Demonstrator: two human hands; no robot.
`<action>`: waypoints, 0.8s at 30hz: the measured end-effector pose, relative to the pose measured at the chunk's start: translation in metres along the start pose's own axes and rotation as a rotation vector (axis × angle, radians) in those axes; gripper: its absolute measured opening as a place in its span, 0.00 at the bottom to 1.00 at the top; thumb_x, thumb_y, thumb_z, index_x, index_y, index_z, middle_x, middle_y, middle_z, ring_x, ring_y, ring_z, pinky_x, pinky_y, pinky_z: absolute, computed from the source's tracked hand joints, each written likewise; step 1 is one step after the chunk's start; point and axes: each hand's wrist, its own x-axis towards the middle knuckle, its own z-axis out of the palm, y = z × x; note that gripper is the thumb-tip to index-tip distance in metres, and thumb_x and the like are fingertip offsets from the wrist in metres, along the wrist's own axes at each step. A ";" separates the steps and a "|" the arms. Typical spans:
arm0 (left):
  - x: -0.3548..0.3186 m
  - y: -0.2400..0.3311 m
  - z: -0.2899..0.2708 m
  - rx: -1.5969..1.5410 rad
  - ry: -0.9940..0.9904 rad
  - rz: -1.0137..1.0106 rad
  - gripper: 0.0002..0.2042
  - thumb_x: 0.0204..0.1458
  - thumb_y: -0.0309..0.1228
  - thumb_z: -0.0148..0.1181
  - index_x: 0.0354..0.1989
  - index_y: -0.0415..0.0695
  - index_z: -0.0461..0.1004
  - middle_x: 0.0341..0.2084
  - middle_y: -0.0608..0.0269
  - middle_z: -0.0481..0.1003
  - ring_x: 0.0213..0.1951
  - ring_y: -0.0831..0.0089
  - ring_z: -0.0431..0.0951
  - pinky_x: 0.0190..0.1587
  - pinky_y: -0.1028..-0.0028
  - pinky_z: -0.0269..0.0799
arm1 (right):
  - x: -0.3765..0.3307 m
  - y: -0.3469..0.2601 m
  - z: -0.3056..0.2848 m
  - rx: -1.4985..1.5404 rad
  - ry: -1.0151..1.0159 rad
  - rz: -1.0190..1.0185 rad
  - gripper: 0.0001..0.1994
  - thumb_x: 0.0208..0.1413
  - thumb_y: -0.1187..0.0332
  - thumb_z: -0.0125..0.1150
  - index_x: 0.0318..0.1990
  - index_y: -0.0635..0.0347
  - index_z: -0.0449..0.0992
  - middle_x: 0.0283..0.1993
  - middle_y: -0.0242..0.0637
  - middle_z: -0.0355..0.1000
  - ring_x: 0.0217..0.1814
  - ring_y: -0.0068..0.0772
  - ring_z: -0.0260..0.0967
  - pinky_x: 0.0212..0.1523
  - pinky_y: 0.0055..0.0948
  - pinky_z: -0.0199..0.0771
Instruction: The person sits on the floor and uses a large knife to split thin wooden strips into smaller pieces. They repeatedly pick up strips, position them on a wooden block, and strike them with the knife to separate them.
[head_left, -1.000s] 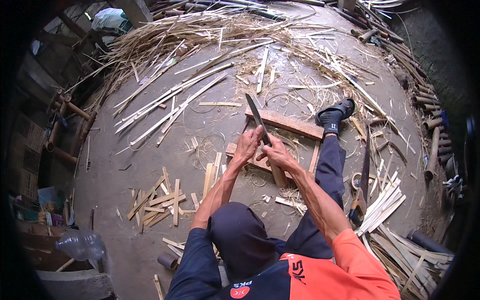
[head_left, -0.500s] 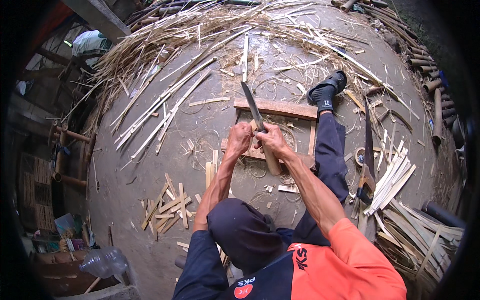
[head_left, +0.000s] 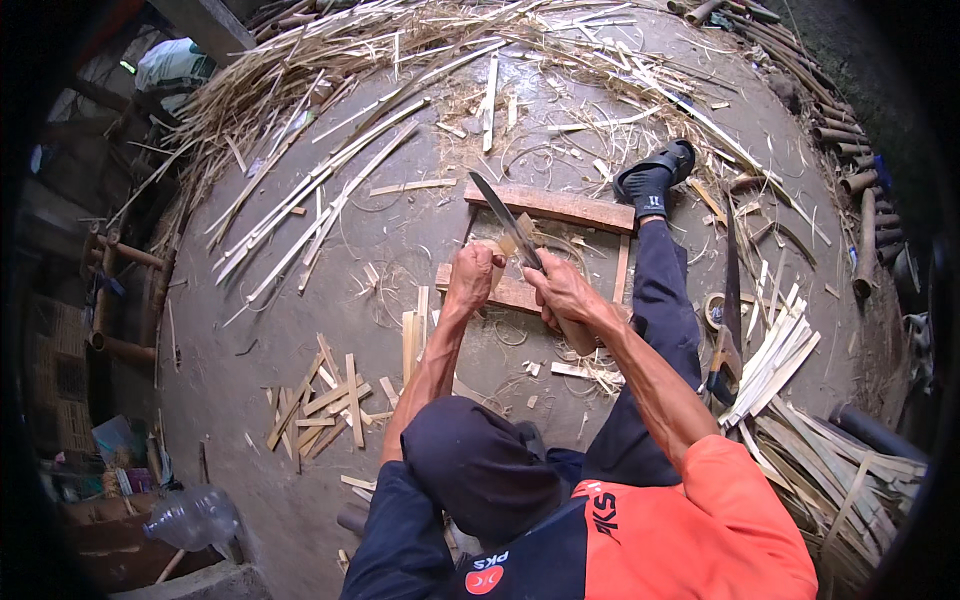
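Note:
My right hand (head_left: 562, 288) is wrapped round the wooden handle of a long knife (head_left: 497, 207). Its dark blade slants up and to the left, over the near side of a reddish-brown wooden frame (head_left: 560, 207) on the ground. In my closed left hand (head_left: 473, 277), just left of the knife, is a short pale bamboo strip (head_left: 513, 240). The strip's upper part lies against or right behind the blade; whether they touch I cannot tell. My fingers hide the strip's lower end and most of the knife's handle top.
Several short bamboo pieces (head_left: 335, 400) lie in a heap at the left. A handsaw (head_left: 727, 345) rests beside my outstretched right leg (head_left: 660, 290), near a bundle of pale strips (head_left: 778, 360). Long slivers (head_left: 330, 180) and shavings cover the far ground. A clear plastic bottle (head_left: 192, 518) is at lower left.
My right hand and the knife's handle have shifted a little right and nearer to me, and the blade slants more to the left. More of the bamboo strip shows. The view has shifted slightly.

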 end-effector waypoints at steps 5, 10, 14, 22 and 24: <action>-0.005 0.011 0.002 -0.073 0.004 0.053 0.25 0.57 0.45 0.33 0.23 0.38 0.72 0.20 0.63 0.71 0.25 0.74 0.68 0.30 0.73 0.63 | 0.015 0.021 0.013 -0.113 0.002 0.031 0.12 0.53 0.67 0.44 0.36 0.71 0.62 0.14 0.42 0.62 0.14 0.36 0.66 0.13 0.36 0.62; -0.018 0.002 -0.008 -0.039 0.053 0.127 0.24 0.57 0.44 0.33 0.27 0.37 0.72 0.21 0.61 0.72 0.26 0.72 0.71 0.31 0.72 0.66 | 0.017 0.007 0.021 -0.281 0.000 0.113 0.13 0.51 0.68 0.45 0.23 0.72 0.64 0.13 0.42 0.62 0.11 0.36 0.63 0.11 0.38 0.59; -0.021 -0.013 -0.019 -0.176 0.138 0.106 0.21 0.57 0.40 0.34 0.29 0.36 0.72 0.23 0.60 0.73 0.26 0.71 0.72 0.33 0.72 0.67 | 0.034 0.003 0.035 -0.437 0.062 -0.014 0.14 0.46 0.69 0.47 0.21 0.75 0.69 0.20 0.57 0.68 0.23 0.50 0.71 0.25 0.43 0.68; -0.030 -0.015 -0.046 -0.200 0.169 0.015 0.20 0.55 0.39 0.37 0.24 0.35 0.71 0.20 0.58 0.71 0.24 0.74 0.69 0.28 0.74 0.65 | 0.052 0.037 0.075 -0.390 0.108 -0.185 0.17 0.51 0.66 0.49 0.43 0.73 0.66 0.37 0.63 0.69 0.40 0.56 0.69 0.41 0.44 0.67; -0.040 -0.018 -0.061 0.007 0.144 -0.021 0.21 0.55 0.40 0.38 0.21 0.35 0.70 0.18 0.57 0.71 0.22 0.75 0.69 0.27 0.74 0.65 | 0.026 0.028 0.072 -0.300 -0.057 -0.094 0.21 0.53 0.65 0.49 0.50 0.71 0.57 0.38 0.60 0.69 0.41 0.55 0.69 0.43 0.43 0.67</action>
